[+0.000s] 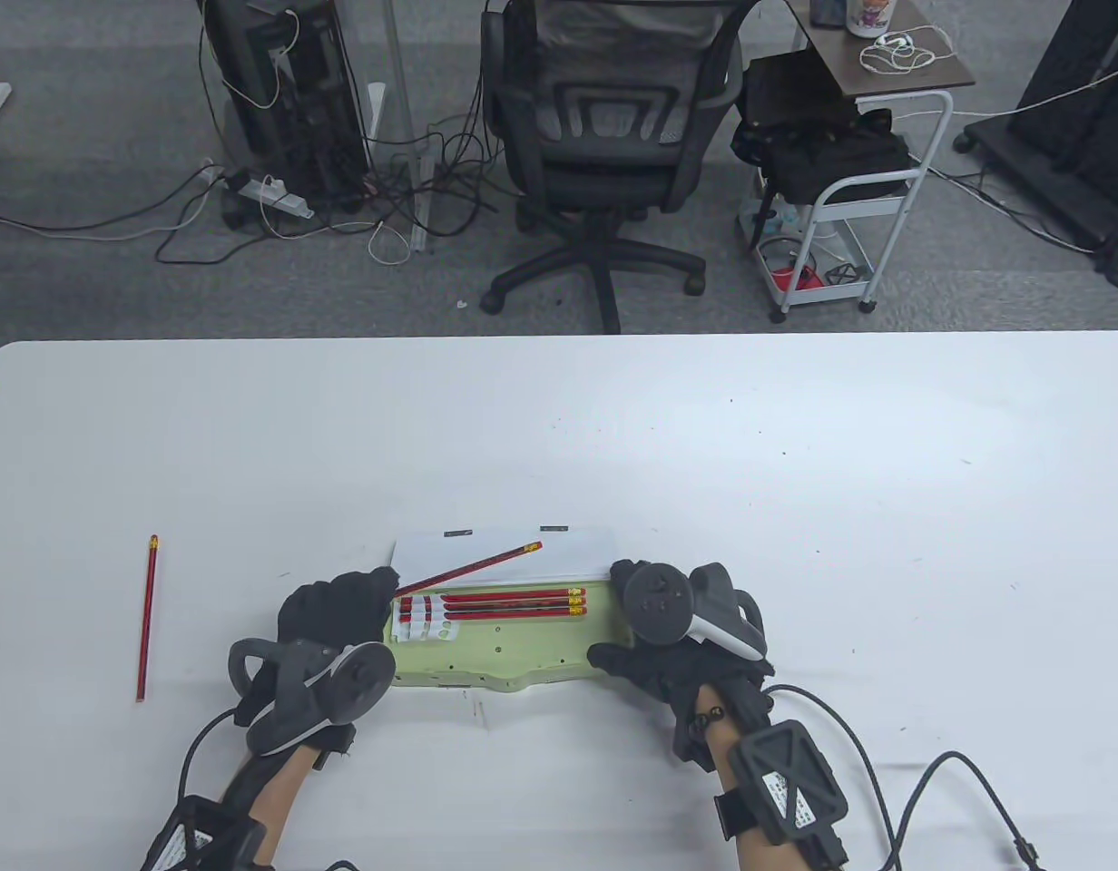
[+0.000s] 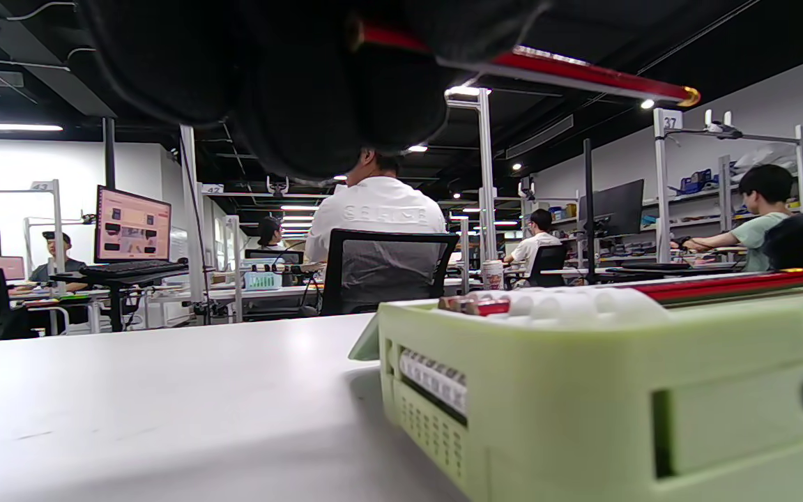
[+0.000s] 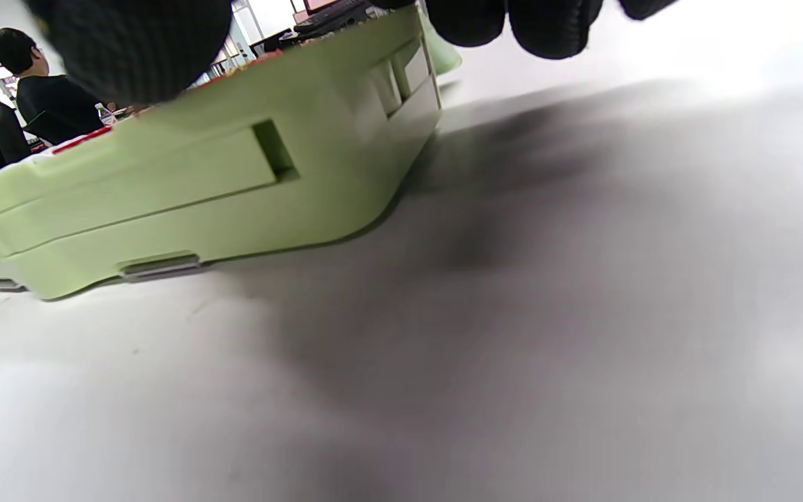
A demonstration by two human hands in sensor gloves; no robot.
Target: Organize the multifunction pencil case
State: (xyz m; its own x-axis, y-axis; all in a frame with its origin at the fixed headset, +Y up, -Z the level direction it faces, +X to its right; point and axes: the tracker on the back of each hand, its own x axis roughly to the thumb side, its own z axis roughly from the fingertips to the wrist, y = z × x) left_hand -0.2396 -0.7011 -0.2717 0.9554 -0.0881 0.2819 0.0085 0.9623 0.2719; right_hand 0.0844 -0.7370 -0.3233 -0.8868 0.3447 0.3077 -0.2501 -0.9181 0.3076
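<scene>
Pencils (image 1: 514, 602) — three — lie clipped in green case (image 1: 486, 658).

Beyond your white table (image 1: 795, 435): grey carpet (image 1: 114, 272), black office chair (image 1: 604, 136), white trolley (image 1: 849, 218), cables and power strip (image 1: 269, 195). Ceiling lights (image 2: 8, 127) lit over shelving racks (image 2: 729, 174).

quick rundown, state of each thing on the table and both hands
case: open, lid flat behind it
three pencils: lying in the case, tips under white loops
fourth pencil: pinched by left hand, slanted above the case
loose pencil: flat on the table, left of the case
right hand: fingers at the case's right end
</scene>
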